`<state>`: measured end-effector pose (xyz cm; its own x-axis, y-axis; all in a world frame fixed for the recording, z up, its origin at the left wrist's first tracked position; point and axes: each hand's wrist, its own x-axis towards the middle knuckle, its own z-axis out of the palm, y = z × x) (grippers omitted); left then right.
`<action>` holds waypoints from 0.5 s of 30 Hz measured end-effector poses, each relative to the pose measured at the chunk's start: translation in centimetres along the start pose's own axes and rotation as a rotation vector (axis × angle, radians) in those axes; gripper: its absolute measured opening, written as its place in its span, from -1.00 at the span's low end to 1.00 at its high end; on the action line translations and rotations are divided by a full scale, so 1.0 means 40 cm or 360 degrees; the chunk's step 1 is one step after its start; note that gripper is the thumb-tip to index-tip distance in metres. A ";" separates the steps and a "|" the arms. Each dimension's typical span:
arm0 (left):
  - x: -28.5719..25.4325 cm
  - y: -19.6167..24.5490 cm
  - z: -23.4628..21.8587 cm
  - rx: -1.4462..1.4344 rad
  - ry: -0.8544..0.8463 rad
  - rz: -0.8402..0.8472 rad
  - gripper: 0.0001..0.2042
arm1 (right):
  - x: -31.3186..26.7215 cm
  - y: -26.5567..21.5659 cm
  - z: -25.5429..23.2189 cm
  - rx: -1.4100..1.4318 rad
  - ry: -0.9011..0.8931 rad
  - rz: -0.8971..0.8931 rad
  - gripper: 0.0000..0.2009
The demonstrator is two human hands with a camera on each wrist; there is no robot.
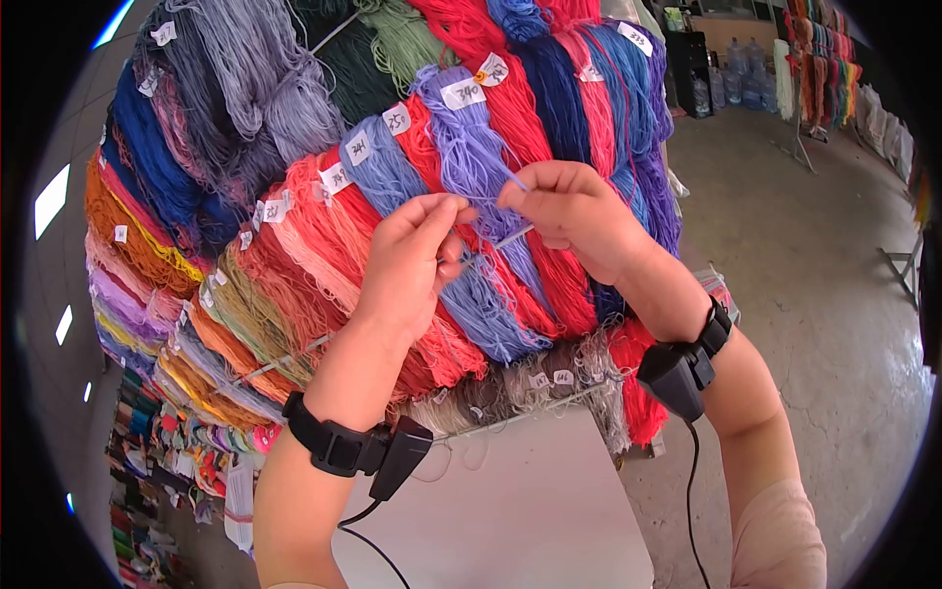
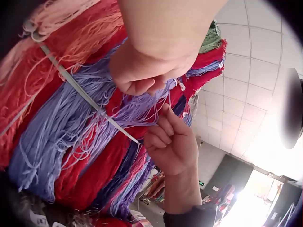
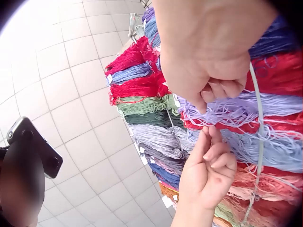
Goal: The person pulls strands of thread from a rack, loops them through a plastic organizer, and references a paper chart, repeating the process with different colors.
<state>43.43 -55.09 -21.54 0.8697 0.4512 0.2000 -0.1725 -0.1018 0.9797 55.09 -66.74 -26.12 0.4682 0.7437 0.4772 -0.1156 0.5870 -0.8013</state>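
Observation:
In the head view a lavender hank of yarn (image 1: pixel 466 147), tagged 340, hangs among many coloured hanks, with a few thin strands drawn out toward the hands. My left hand (image 1: pixel 410 257) pinches a strand between thumb and forefinger. A short distance to its right, my right hand (image 1: pixel 577 211) pinches lavender strands between thumb and curled forefinger. Fine loops of lavender yarn (image 2: pixel 137 112) spread between both hands in the left wrist view. Under the hands a pale thin rod (image 1: pixel 512 236) crosses the hanks. The right wrist view shows the fingertips of both hands close together at the yarn.
Red hanks (image 1: pixel 549 265) and a periwinkle hank (image 1: pixel 491 319) hang beside the lavender one, many with paper number tags. Below them stands a white board (image 1: pixel 510 491). Grey floor (image 1: pixel 785 294) stretches to the right, with another yarn rack (image 1: pixel 822 74) and water bottles (image 1: pixel 751 74) behind.

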 end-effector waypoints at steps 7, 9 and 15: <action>-0.011 -0.012 -0.029 0.0319 -0.0081 0.0239 -0.87 | 0.007 0.003 0.028 -0.0230 0.0302 -0.0140 -0.84; -0.016 -0.008 -0.029 0.0310 -0.0095 0.0245 -0.87 | 0.014 -0.001 0.030 -0.0263 0.0282 -0.0065 -0.80; -0.028 -0.005 -0.045 0.0280 -0.0137 0.0246 -0.86 | 0.015 -0.004 0.018 -0.0282 0.0196 0.0058 -0.80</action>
<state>41.65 -53.98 -21.92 0.8767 0.3420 0.3384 -0.2299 -0.3201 0.9191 54.77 -66.16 -25.44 0.5714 0.7121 0.4079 0.0163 0.4871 -0.8732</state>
